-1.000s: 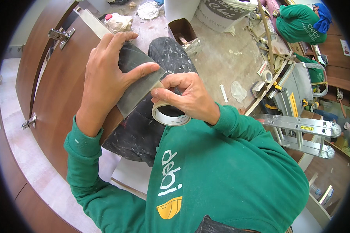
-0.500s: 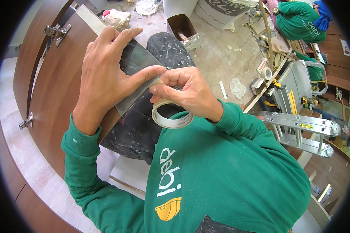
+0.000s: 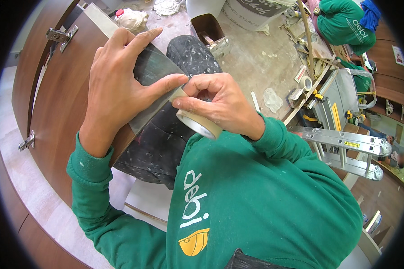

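Your right hand (image 3: 220,105) tipped the tape roll (image 3: 198,123): 1 s ago its open ring faced the camera, now it sits more edge-on, lower right of your fingertips. Tape end now pinched against your left thumb (image 3: 168,85) at the panel (image 3: 150,96) edge. Your left hand (image 3: 116,87) has slid up the panel. Head view shifted slightly too.
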`<action>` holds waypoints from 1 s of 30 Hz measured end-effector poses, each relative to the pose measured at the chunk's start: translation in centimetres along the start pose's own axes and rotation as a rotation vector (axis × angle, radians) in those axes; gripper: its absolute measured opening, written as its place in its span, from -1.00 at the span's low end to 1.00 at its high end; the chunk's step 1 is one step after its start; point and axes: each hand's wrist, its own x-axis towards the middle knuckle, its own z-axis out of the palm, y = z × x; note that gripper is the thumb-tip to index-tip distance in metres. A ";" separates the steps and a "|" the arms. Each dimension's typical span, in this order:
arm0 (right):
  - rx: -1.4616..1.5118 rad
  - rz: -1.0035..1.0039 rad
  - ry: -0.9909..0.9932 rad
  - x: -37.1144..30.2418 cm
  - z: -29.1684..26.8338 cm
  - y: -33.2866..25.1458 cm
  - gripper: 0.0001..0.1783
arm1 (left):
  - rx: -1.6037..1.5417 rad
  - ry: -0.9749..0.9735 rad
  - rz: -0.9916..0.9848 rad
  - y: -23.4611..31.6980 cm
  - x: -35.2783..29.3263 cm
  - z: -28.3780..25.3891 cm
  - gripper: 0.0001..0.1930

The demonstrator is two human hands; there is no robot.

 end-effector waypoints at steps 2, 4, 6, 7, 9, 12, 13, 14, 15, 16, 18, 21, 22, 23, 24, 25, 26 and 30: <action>0.088 0.066 -0.003 -0.1 0.2 -0.7 -0.73 | -0.002 0.004 0.004 0.0 0.0 0.0 -0.21; 0.037 0.079 0.004 -0.1 0.2 -0.8 -0.73 | 0.000 0.005 0.006 0.0 0.0 0.1 -0.21; 0.000 0.091 0.006 -0.1 0.1 -0.8 -0.72 | -0.004 0.013 0.008 0.0 0.0 0.1 -0.21; -0.012 0.098 0.004 0.0 0.0 -0.8 -0.71 | -0.005 0.018 0.010 0.0 -0.1 0.1 -0.21; -0.014 0.110 0.006 0.0 0.0 -1.0 -0.69 | -0.009 0.015 0.011 -0.1 -0.1 0.1 -0.20; 0.009 0.119 0.013 0.0 0.2 -1.3 -0.68 | -0.017 0.027 0.012 -0.3 -0.2 0.2 -0.20; 0.012 0.114 0.014 0.0 0.2 -1.1 -0.68 | -0.020 0.033 0.012 -0.3 -0.2 0.2 -0.20; 0.016 0.110 0.018 0.0 0.3 -1.1 -0.68 | -0.019 0.030 0.011 -0.3 -0.2 0.2 -0.20; 0.012 0.111 0.015 0.0 0.2 -1.1 -0.69 | -0.018 0.027 0.011 -0.4 -0.2 0.2 -0.20; 0.008 0.112 0.012 0.0 0.2 -1.2 -0.69 | -0.018 0.024 0.010 -0.4 -0.2 0.2 -0.19; 0.007 0.109 0.008 0.0 0.1 -1.3 -0.69 | -0.009 0.023 0.007 -0.4 -0.2 0.3 -0.19; 0.001 0.098 0.007 0.0 0.2 -1.2 -0.69 | -0.007 0.023 0.005 -0.3 -0.2 0.2 -0.20; -0.009 0.094 0.005 0.1 0.2 -1.1 -0.69 | -0.007 0.023 0.004 -0.3 -0.2 0.1 -0.20; -0.019 0.089 0.003 0.1 0.1 -1.1 -0.69 | -0.007 0.024 0.008 -0.3 -0.2 0.1 -0.20; -0.029 0.078 0.006 0.1 0.1 -1.1 -0.69 | -0.006 0.024 0.011 -0.3 -0.3 0.1 -0.21; -0.039 0.067 0.008 0.1 0.1 -1.1 -0.69 | -0.006 0.024 0.014 -0.3 -0.3 0.1 -0.21; -0.049 0.057 0.012 0.1 0.1 -1.1 -0.69 | -0.004 0.023 0.016 -0.3 -0.3 0.2 -0.22; -0.043 0.070 0.027 0.1 0.1 -1.0 -0.69 | 0.002 0.020 0.015 -0.3 -0.3 0.2 -0.24</action>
